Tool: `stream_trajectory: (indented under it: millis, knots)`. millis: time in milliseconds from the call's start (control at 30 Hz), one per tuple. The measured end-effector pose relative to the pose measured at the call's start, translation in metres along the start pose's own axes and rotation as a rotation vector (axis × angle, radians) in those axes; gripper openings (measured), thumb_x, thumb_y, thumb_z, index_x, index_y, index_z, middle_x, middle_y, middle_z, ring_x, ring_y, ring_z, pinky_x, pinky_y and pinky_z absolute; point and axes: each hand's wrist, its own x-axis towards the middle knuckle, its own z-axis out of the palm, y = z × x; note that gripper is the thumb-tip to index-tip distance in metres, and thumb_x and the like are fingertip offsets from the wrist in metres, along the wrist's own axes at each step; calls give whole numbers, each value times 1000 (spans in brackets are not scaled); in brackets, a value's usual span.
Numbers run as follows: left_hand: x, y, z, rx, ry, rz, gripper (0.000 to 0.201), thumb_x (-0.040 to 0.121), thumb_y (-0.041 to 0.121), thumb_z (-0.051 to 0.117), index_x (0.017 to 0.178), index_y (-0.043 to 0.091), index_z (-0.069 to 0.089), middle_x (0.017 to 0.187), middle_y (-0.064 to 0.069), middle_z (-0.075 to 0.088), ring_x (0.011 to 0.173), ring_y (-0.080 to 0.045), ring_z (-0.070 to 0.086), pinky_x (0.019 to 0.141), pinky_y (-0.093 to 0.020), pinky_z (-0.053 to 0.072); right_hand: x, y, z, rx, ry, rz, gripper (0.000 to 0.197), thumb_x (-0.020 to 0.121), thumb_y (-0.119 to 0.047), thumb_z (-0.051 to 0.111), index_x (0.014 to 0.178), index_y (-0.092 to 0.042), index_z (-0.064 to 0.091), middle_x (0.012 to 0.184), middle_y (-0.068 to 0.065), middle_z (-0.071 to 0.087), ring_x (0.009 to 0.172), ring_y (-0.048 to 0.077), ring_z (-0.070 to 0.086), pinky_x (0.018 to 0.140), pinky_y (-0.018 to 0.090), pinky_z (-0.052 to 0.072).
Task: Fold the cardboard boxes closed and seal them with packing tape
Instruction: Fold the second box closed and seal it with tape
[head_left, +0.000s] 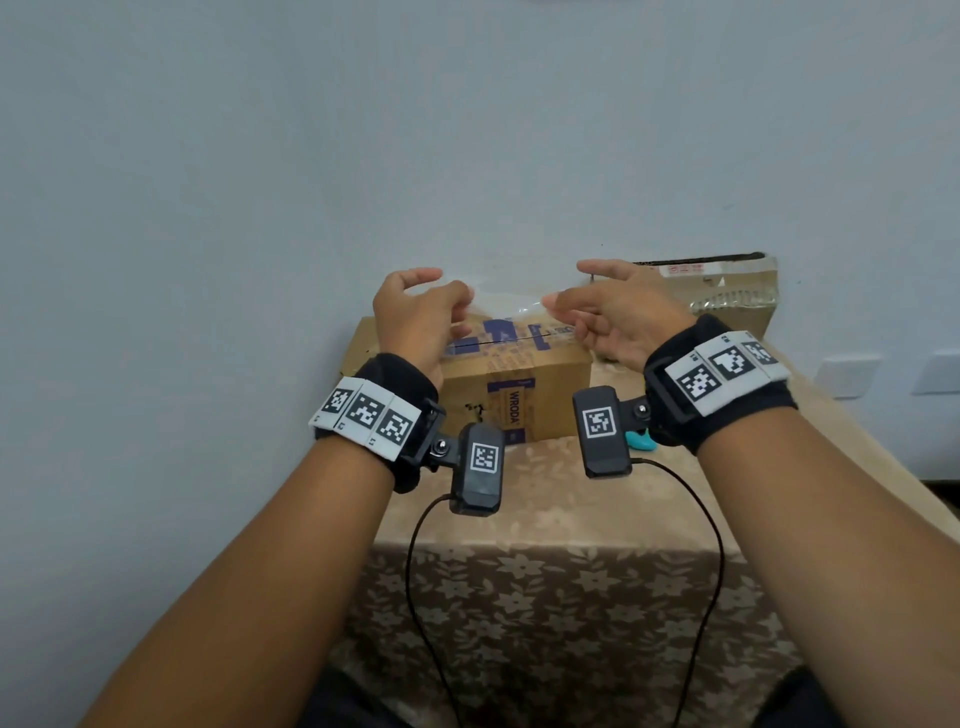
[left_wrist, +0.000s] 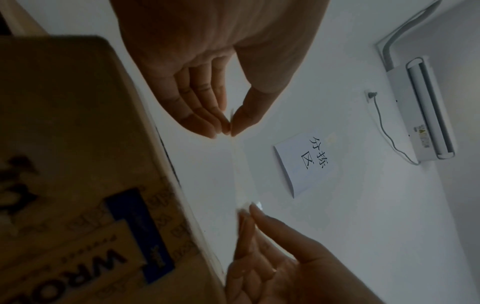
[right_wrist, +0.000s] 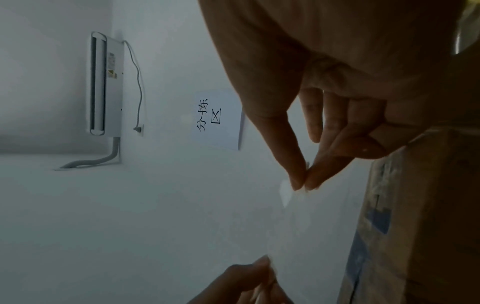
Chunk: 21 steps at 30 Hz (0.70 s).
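A closed cardboard box (head_left: 514, 384) with purple print and "WRODA" on its front stands on the table against the wall. Clear tape runs along its top seam. Above it I hold a strip of clear packing tape (head_left: 506, 301) stretched level between both hands. My left hand (head_left: 462, 306) pinches its left end between thumb and fingertips, seen close in the left wrist view (left_wrist: 231, 128). My right hand (head_left: 551, 304) pinches the other end, thumb against forefinger (right_wrist: 302, 185). The strip (left_wrist: 242, 170) hangs clear of the box (left_wrist: 78, 144).
A second, worn cardboard box (head_left: 727, 296) stands at the back right against the wall. A small teal object (head_left: 641, 440) lies behind my right wrist camera. The table (head_left: 545, 597) has a floral brown cloth. A paper sign (left_wrist: 306, 162) and an air conditioner (left_wrist: 420, 109) hang on the wall.
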Motion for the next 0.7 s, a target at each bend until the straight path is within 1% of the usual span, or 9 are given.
stream_trajectory:
  millis: [133,233,300,367,467,500,533,600,700]
  knots:
    - [3,-3,-6,159,-4,74,29,82,-1,66,104,18,65,89,-13,70,67,-16,62,63,-30,53,3,0,2,-46,16,10,56,78,6,82,124,-15,57,93,13,79,77,20,78,62,23,52]
    - [4,-7,-7,281,-23,114,27,84,2,65,102,22,65,97,-19,71,70,-18,61,63,-33,53,7,3,5,-117,70,-33,56,78,7,82,124,-13,58,90,15,78,72,19,77,53,20,48]
    - [7,-10,-8,355,-19,147,27,86,5,67,105,23,65,92,-15,68,74,-16,61,66,-32,53,11,6,7,-202,110,-94,60,75,4,86,125,-15,58,92,16,77,71,18,77,49,20,47]
    - [8,-12,-9,445,-19,199,28,87,8,68,109,24,64,83,-4,64,76,-14,62,68,-27,50,16,12,9,-309,141,-148,65,70,-2,92,125,-18,60,97,15,76,72,18,76,55,23,51]
    - [7,-15,-10,523,-29,215,29,87,8,66,111,25,62,78,3,61,74,-10,62,64,-24,46,19,19,13,-463,182,-202,66,64,-10,97,120,-22,64,108,12,73,88,21,75,81,38,61]
    - [7,-17,-11,531,-30,206,30,87,7,65,111,24,62,78,4,61,72,-9,61,62,-24,45,19,19,14,-494,191,-218,65,64,-11,96,120,-22,64,113,11,71,96,23,73,83,39,61]
    - [7,-18,-11,535,-31,196,31,86,6,65,111,24,62,81,4,62,71,-9,60,61,-24,45,18,19,15,-515,198,-234,64,66,-10,95,120,-21,64,118,9,68,101,23,70,81,37,59]
    - [8,-21,-11,542,-36,180,31,86,6,65,111,24,62,95,0,66,74,-9,61,62,-24,45,19,20,14,-561,206,-264,61,70,-6,92,124,-18,64,124,7,61,102,20,62,81,33,55]
    - [9,-24,-10,543,-30,166,31,86,7,65,112,23,61,108,-4,67,79,-8,61,62,-22,44,21,21,14,-646,206,-288,60,74,-4,88,128,-15,62,122,3,55,103,17,53,84,29,49]
